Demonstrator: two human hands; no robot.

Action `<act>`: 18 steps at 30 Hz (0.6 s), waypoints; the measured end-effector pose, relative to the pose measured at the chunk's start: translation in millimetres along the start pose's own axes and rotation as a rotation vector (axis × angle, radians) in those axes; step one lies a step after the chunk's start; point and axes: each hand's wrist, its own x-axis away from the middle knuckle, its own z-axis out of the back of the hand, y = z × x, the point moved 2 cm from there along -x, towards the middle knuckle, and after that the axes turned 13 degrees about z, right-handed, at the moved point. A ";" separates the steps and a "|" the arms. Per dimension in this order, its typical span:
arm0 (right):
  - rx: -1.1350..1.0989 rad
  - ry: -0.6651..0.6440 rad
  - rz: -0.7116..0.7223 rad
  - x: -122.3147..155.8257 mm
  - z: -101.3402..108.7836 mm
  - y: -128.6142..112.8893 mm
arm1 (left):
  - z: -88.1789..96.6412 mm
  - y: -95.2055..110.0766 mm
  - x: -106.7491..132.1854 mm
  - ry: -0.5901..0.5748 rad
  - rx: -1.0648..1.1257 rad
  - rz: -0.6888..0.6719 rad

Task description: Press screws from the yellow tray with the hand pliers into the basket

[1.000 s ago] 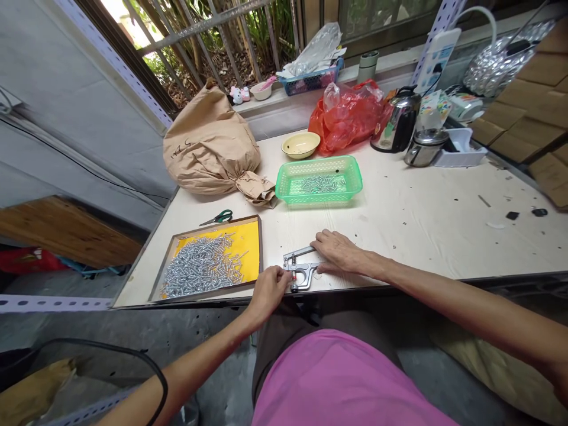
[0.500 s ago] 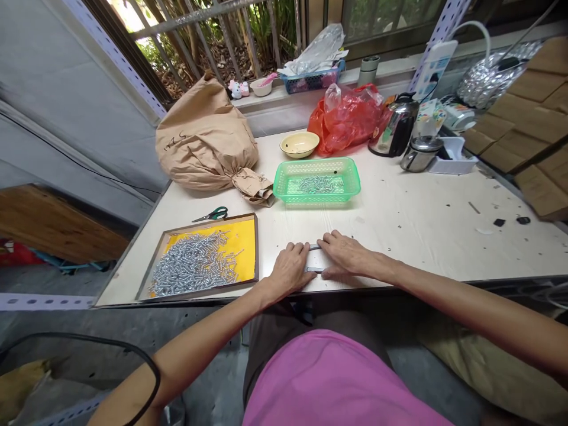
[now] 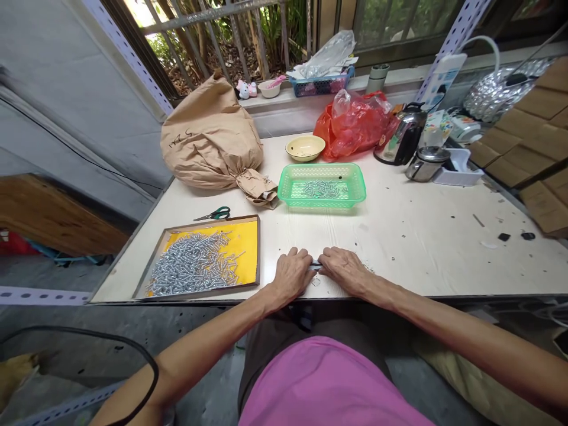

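Observation:
My left hand [image 3: 293,272] and my right hand [image 3: 344,270] rest near the table's front edge, facing each other with fingers curled inward. Between them they pinch a narrow grey piece [image 3: 315,266], one hand at each end. Most of it is hidden by the fingers, so its kind cannot be made out. A small clear scrap [image 3: 316,282] lies on the table just below it. To the left, a shallow tray [image 3: 258,251] with a yellow lining holds a heap of small silvery metal pieces [image 3: 190,266], like screws or springs.
Behind my hands stands a green plastic basket [image 3: 322,203] with more silvery pieces. Green-handled scissors [image 3: 217,213] lie behind the tray. Farther back are a brown paper sack [image 3: 208,136], a cream bowl [image 3: 305,148], a red plastic bag [image 3: 352,127] and a kettle [image 3: 403,133]. Cartons [image 3: 528,130] are stacked right.
The grey piece showed two separate bars with a gap between them; now a single narrow strip shows. My hands have turned inward around it. The view has shifted slightly.

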 end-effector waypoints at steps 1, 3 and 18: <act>0.005 0.017 0.001 0.2 2.1 2.0 | -0.2 -0.7 0.7 0.017 0.011 0.006; 0.006 0.033 0.026 -0.4 7.8 9.6 | -2.0 -1.6 3.2 0.066 0.045 0.020; -0.024 0.154 0.042 -40.8 7.4 56.8 | -43.5 38.0 32.6 0.250 0.399 -0.085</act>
